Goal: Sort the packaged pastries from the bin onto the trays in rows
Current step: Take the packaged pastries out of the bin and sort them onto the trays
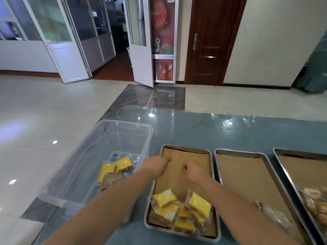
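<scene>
Both hands are out over the near-left tray (211, 167): the left hand (156, 164) is curled into a loose fist by the tray's left rim with nothing in it, and the right hand (192, 171) is curled over the brown paper liner, also holding nothing as far as I can see. A messy pile of yellow packaged pastries (182, 212) sits at the tray's near end, not in rows. A few more packs (115, 171) lie in the clear plastic bin (99, 138) to the left, and two more trays (265, 156) sit to the right.
</scene>
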